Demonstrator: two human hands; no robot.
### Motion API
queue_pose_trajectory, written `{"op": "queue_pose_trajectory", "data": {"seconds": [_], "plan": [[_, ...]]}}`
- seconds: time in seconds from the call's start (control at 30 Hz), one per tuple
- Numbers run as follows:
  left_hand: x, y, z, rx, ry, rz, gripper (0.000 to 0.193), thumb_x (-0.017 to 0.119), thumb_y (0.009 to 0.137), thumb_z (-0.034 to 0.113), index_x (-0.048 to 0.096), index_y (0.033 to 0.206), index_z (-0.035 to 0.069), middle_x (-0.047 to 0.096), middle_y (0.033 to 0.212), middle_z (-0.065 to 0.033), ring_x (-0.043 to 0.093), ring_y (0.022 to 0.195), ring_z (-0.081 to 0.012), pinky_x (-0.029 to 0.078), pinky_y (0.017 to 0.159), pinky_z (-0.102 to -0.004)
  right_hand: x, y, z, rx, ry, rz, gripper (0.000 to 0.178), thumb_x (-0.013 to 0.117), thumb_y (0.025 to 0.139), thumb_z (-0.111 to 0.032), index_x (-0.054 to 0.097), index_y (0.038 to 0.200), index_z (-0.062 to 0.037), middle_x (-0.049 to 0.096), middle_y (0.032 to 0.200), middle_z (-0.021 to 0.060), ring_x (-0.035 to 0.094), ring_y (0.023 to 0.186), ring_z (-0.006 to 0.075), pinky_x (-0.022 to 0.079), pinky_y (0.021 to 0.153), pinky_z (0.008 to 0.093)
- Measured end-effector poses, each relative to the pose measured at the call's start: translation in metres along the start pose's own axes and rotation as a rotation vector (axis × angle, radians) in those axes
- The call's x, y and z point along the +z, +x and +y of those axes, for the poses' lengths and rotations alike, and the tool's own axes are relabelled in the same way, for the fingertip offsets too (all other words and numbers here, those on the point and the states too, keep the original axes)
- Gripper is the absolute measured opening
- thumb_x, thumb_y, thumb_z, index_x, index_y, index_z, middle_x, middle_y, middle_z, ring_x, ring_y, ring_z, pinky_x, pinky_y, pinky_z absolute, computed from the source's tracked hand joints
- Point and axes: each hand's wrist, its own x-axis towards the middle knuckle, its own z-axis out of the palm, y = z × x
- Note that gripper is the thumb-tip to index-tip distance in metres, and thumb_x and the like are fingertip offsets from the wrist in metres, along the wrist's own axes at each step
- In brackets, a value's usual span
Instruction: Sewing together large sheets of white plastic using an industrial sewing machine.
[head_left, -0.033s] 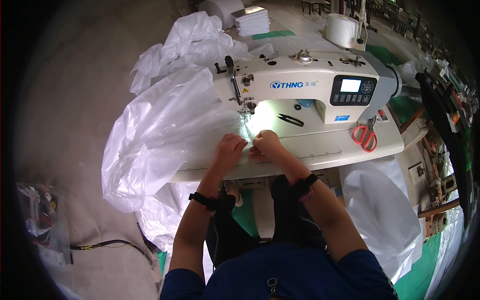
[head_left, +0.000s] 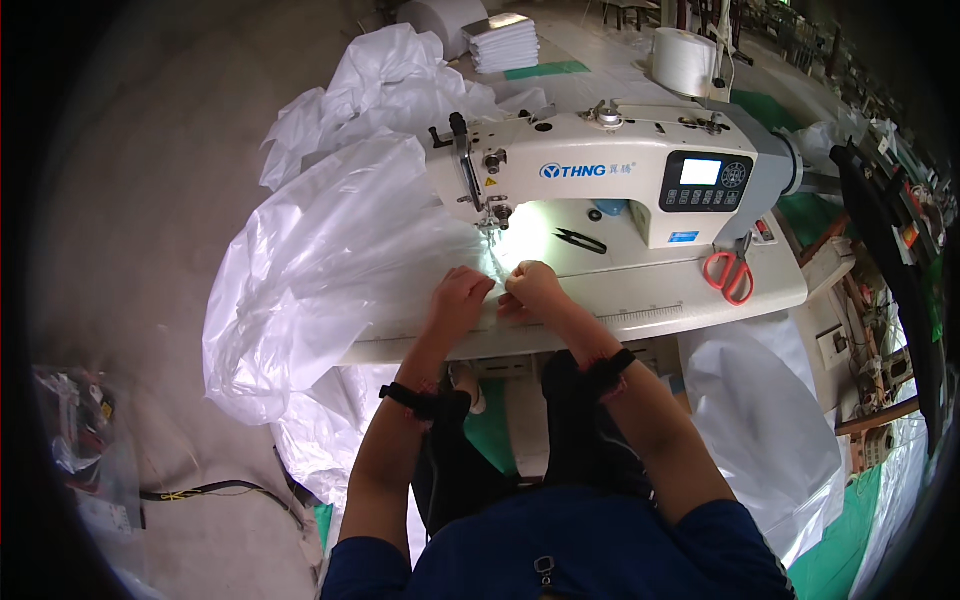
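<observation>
Head view: white translucent sheeting [head_left: 330, 240] billowed over the left of the worktop [head_left: 725, 298], narrowing toward the needle area of a white sewing machine [head_left: 580, 140]. Just in front, the right hand [head_left: 535, 287] was bunched and appeared to pinch the sheeting's edge; the left hand [head_left: 463, 293] curled beside it, its grip impossible to tell. Rightward lay red-handled scissors [head_left: 735, 262] and smaller black snips [head_left: 576, 239]. Nothing visibly had shifted since the previous picture, suggesting a steady hold.

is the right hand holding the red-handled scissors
No, the red-handled scissors lie on the right part of the sewing machine bed, apart from the right hand, which is in front of the needle area.
</observation>
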Motion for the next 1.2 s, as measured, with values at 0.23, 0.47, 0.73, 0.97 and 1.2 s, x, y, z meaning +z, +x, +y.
{"op": "queue_pose_trajectory", "data": {"seconds": [0.23, 0.47, 0.73, 0.97, 1.2], "plan": [[0.003, 0.027, 0.002, -0.326, 0.137, -0.26, 0.026, 0.067, 0.071, 0.031, 0.062, 0.073, 0.006, 0.061, 0.076, -0.0106, 0.058, 0.075, -0.0273, 0.045, 0.066, -0.0371, -0.001, -0.003, 0.004, -0.034, -0.082, -0.012, 0.02, 0.052, 0.087, -0.017, 0.052, 0.095, 0.0014, 0.064, 0.077, 0.0116, 0.065, 0.06, 0.0191, 0.052, 0.045, 0.0281], [-0.002, 0.032, 0.007, -0.407, 0.114, -0.319, 0.023, 0.069, 0.068, 0.025, 0.06, 0.073, 0.005, 0.062, 0.077, -0.012, 0.06, 0.077, -0.028, 0.045, 0.066, -0.037, 0.006, -0.014, 0.005, -0.221, -0.36, 0.064, 0.024, 0.057, 0.083, -0.019, 0.051, 0.096, 0.0011, 0.063, 0.076, 0.0164, 0.065, 0.06, 0.023, 0.051, 0.053, 0.0343], [0.019, -0.006, -0.003, 0.092, 0.095, 0.102, 0.015, 0.065, 0.072, 0.009, 0.065, 0.087, 0.007, 0.058, 0.09, -0.0073, 0.054, 0.083, -0.0284, 0.046, 0.071, -0.0369, 0.023, -0.016, 0.009, -0.409, -0.841, 0.368, 0.02, 0.052, 0.082, -0.017, 0.053, 0.094, -0.0018, 0.063, 0.078, 0.0191, 0.062, 0.078, 0.0353, 0.049, 0.069, 0.0445], [0.003, -0.007, -0.006, 0.011, 0.055, -0.09, 0.027, 0.059, 0.072, 0.005, 0.066, 0.099, 0.008, 0.056, 0.099, -0.0082, 0.053, 0.095, -0.0284, 0.045, 0.082, -0.0381, 0.023, -0.025, 0.014, -0.588, -1.243, 0.248, 0.02, 0.051, 0.081, -0.016, 0.056, 0.094, -0.0022, 0.064, 0.074, 0.0143, 0.065, 0.068, 0.0292, 0.05, 0.058, 0.0396], [-0.006, -0.005, 0.006, 0.216, 0.132, -0.088, 0.023, 0.056, 0.077, 0.009, 0.065, 0.098, 0.005, 0.055, 0.096, -0.0115, 0.053, 0.092, -0.0294, 0.045, 0.081, -0.0384, 0.008, -0.028, -0.003, -0.704, -1.445, 0.163, 0.016, 0.052, 0.077, -0.014, 0.062, 0.078, -0.0029, 0.064, 0.069, 0.0116, 0.065, 0.065, 0.0263, 0.05, 0.055, 0.0368]]}}
